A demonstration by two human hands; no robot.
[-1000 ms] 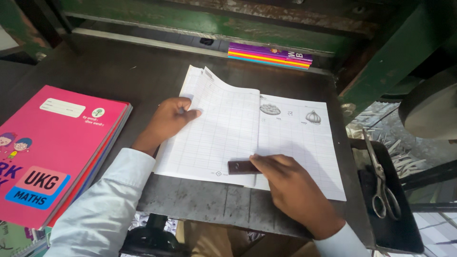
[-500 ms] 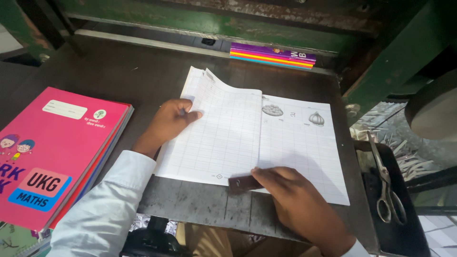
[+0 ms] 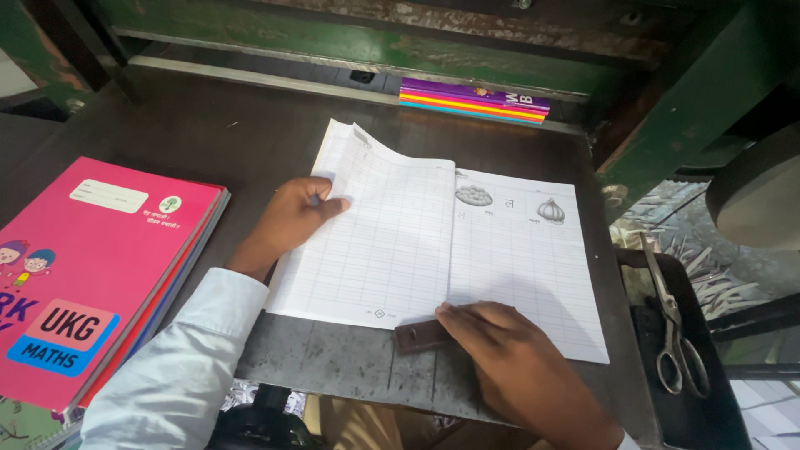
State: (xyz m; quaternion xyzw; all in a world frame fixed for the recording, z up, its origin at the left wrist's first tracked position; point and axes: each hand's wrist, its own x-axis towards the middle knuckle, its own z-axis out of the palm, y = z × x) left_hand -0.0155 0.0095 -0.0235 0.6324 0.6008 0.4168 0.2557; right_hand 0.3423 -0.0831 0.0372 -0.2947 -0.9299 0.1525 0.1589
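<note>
**Open ruled booklet pinned flat on a dark metal table**

An open booklet [image 3: 433, 250] of ruled and gridded pages is laid on a dark metal table [image 3: 208, 142], near the middle of the view, with its fold running away from the person. On the right-hand page two small printed drawings are seen near the top edge.

The left hand [image 3: 292, 218] is rested on the outer edge of the left-hand page. Its fingers are curled loosely, with the thumb and forefinger brought close together on the paper's edge; the page is held down there, and its far corner is lifted slightly. A pale sleeve is worn on that arm.

The right hand [image 3: 508, 350] is laid palm down at the near edge of the booklet, close to the fold. Its fingers are stretched out flat and held together, and a small dark flat block [image 3: 421, 335] is pressed under the fingertips, touching the bottom margin of the page. Nothing is gripped in this hand.

A stack of pink workbooks [image 3: 92, 275] is placed at the left of the table, well apart from the booklet. A bundle of striped books [image 3: 473, 102] is set against the green machine frame [image 3: 350, 37] at the far edge. A pair of scissors [image 3: 673, 325] is laid on a dark tray [image 3: 717, 408] at the right.
</note>
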